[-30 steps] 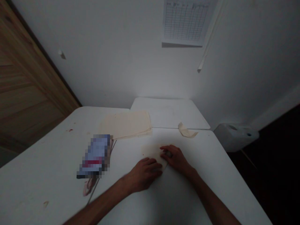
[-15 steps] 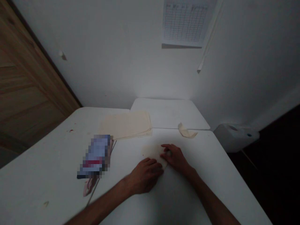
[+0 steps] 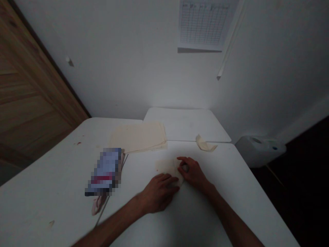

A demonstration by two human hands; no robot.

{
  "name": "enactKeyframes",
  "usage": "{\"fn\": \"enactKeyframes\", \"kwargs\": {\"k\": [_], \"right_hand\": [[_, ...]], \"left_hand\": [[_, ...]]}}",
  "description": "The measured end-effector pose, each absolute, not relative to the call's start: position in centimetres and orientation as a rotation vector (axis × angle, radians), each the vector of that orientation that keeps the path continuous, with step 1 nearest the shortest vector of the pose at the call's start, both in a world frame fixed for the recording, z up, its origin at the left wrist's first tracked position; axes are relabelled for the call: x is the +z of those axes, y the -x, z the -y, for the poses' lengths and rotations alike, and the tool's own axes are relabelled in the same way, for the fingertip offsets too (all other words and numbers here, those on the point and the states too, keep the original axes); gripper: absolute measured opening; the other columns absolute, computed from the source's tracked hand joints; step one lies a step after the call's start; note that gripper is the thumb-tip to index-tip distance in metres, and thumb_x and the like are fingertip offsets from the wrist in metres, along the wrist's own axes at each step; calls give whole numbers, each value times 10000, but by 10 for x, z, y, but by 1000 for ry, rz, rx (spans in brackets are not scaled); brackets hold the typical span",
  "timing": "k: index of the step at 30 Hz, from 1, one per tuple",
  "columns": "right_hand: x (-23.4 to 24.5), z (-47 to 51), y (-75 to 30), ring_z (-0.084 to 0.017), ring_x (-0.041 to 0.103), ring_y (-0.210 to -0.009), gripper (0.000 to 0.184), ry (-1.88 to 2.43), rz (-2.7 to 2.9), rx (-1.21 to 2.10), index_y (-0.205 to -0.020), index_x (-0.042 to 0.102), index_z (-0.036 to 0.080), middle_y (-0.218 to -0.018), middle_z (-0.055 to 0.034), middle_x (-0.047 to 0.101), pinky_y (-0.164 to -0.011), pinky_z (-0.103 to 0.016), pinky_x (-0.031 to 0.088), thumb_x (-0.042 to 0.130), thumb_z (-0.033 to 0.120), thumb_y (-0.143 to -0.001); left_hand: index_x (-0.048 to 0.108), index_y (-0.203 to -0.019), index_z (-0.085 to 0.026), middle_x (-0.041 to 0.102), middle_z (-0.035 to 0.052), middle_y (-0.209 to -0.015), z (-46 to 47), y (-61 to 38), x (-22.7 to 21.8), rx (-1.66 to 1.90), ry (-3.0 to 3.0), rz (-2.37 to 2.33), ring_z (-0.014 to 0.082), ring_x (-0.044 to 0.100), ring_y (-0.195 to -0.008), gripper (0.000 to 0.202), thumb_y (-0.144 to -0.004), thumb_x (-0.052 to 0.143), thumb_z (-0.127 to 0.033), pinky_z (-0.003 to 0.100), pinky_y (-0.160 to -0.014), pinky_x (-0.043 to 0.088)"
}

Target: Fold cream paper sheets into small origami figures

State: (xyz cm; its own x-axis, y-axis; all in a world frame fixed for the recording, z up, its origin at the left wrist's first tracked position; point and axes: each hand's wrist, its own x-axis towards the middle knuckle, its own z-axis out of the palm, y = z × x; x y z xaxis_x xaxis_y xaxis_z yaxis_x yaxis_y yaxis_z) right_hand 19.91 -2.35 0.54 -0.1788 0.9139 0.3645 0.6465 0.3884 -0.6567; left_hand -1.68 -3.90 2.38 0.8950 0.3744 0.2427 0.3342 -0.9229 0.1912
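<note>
A thin pale sheet, partly folded over at its right side, lies flat on the white table under both hands. My left hand presses on its near edge with bent fingers held close together. At the sheet's right side is my right hand, its thumb and index finger curved over the folded part and touching it. My palms and fingers hide the near right corner. Beyond the left hand lies a stack of larger pale sheets. A small curled, folded pale piece rests farther back on the right.
A blurred bluish packet lies left on a pinkish cloth-like thing, by a seam between table sections. Small scraps dot the left table. A wall with a printed chart stands behind; a white container is at right.
The left fingers have spread a little and flattened on the sheet. The right thumb and index finger have shifted slightly, and the fold at the sheet's right side shows more plainly.
</note>
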Motion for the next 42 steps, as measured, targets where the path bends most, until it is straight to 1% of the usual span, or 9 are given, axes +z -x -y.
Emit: {"fn": "enactKeyframes", "kwargs": {"k": [4, 7, 10, 15, 18, 20, 22, 31, 42], "right_hand": [[5, 24, -198, -173, 585, -812, 392, 1338, 1897, 454, -1162, 575, 221, -831, -8, 642, -823, -326, 458, 596, 124, -783], [4, 24, -199, -173, 581, -807, 392, 1340, 1905, 449, -1166, 573, 224, -832, -6, 642, -820, -327, 456, 599, 128, -788], [3, 23, -199, -171, 579, -812, 392, 1349, 1903, 450, -1170, 572, 225, -844, -9, 641, -822, -325, 456, 606, 131, -791], [1, 23, -199, -174, 581, -820, 394, 1361, 1899, 448, -1165, 575, 225, -847, -9, 644, -817, -324, 459, 616, 127, -785], [0, 23, -199, -176, 584, -826, 399, 1365, 1896, 455, -1166, 573, 230, -849, -9, 645, -825, -329, 460, 617, 127, -783], [0, 23, -199, -176, 584, -833, 408, 1362, 1895, 466, -1170, 571, 235, -854, -8, 645, -822, -326, 462, 619, 125, -780], [0, 23, -199, -175, 583, -833, 419, 1361, 1896, 466, -1174, 569, 234, -856, -10, 643, -817, -323, 463, 621, 118, -775], [3, 23, -198, -174, 582, -834, 416, 1379, 1912, 442, -1180, 566, 218, -857, -15, 641, -821, -323, 463, 624, 121, -780], [4, 25, -198, -183, 576, -838, 412, 1354, 1901, 415, -1184, 564, 212, -867, -23, 642, -837, -345, 461, 625, 128, -785]], "left_hand": [[612, -1115, -222, 570, 51, -1271, 39, 17, 23, 406, -2895, -560, 256, 550, -1034, 322, -806, 523, -202, 398, -882, 458], [635, -1040, -222, 598, 39, -1224, 38, 14, 24, 453, -2869, -578, 234, 563, -988, 241, -839, 503, -199, 378, -849, 470], [653, -909, -214, 642, 37, -1108, 37, 9, 22, 545, -2845, -610, 195, 580, -891, 174, -883, 481, -199, 333, -775, 482], [632, -776, -198, 651, 32, -886, 31, -1, 11, 676, -2800, -717, 163, 576, -788, 193, -913, 505, -246, 283, -687, 483], [617, -775, -193, 648, 43, -972, 30, -3, 8, 706, -2784, -773, 183, 572, -843, 158, -894, 544, -267, 308, -718, 501], [618, -832, -194, 627, 56, -1102, 31, -3, 7, 715, -2769, -818, 207, 562, -907, 103, -876, 571, -273, 339, -757, 513], [616, -884, -195, 607, 64, -1162, 32, -2, 8, 699, -2759, -845, 220, 549, -939, 84, -868, 582, -270, 364, -791, 516], [602, -838, -180, 598, 88, -1148, 35, -4, 12, 677, -2737, -834, 233, 528, -966, 83, -867, 569, -250, 400, -859, 498], [603, -875, -191, 566, 78, -1230, 35, -3, 13, 678, -2671, -819, 227, 515, -1010, 54, -855, 588, -239, 403, -895, 464]]}}
